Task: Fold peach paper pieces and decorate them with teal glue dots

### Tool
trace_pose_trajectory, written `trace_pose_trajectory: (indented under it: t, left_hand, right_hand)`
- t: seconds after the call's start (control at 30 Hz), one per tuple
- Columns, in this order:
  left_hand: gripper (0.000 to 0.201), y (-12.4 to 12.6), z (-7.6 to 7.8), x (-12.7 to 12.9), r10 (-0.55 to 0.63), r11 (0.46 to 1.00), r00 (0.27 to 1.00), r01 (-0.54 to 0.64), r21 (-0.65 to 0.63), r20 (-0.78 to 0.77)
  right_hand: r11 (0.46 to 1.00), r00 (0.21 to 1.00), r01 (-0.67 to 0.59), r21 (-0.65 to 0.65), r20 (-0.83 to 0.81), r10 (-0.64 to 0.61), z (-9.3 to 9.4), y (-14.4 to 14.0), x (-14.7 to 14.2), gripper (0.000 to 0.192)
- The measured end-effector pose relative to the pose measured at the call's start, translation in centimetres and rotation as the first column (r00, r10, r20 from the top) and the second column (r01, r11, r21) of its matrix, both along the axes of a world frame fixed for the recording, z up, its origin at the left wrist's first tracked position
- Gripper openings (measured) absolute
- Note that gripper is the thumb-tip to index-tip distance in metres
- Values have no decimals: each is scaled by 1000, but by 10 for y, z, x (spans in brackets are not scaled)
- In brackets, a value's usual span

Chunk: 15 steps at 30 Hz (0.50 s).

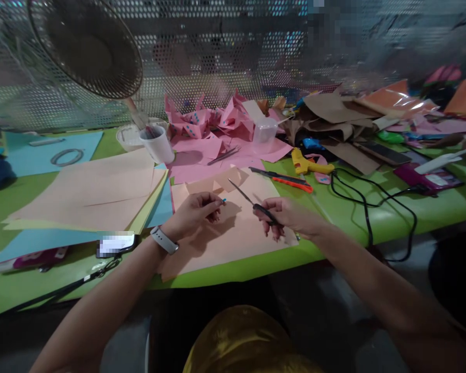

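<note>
The left hand (202, 207) pinches a tiny blue piece (224, 200) between thumb and fingertips, above a peach sheet (233, 254) on the green table (442, 207). Opposite, the right hand (275, 215) grips dark-handled scissors (256, 206), fingers wrapped about the handles, the blades pointing away and to the left, near the blue piece but apart from it; whether they are fully together I cannot tell. Just beyond the right hand lies an orange-and-black cutter (287, 181), with a yellow glue gun (308, 163) past it. Folded pink paper shapes (194, 122) stand farther back, a white cup (157, 145) to their left
</note>
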<state>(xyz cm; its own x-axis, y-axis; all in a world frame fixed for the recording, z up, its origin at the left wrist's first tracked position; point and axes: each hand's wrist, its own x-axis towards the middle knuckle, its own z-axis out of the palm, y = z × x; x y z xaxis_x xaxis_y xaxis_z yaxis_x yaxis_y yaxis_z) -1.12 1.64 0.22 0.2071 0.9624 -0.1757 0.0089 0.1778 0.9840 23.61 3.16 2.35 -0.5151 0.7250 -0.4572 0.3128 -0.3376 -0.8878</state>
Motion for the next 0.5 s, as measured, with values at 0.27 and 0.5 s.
trace_pose_trajectory:
  t: [0.27, 0.5]
  left_hand:
    - [37, 1, 2, -1, 7, 1000, 997, -6, -23, 71]
    - [35, -2, 8, -2, 6, 993, 1000, -4, -116, 16]
  right_hand:
    - [986, 988, -134, -97, 60, 140, 4, -12, -6, 58]
    - [981, 977, -175, -80, 110, 183, 3, -15, -9, 57]
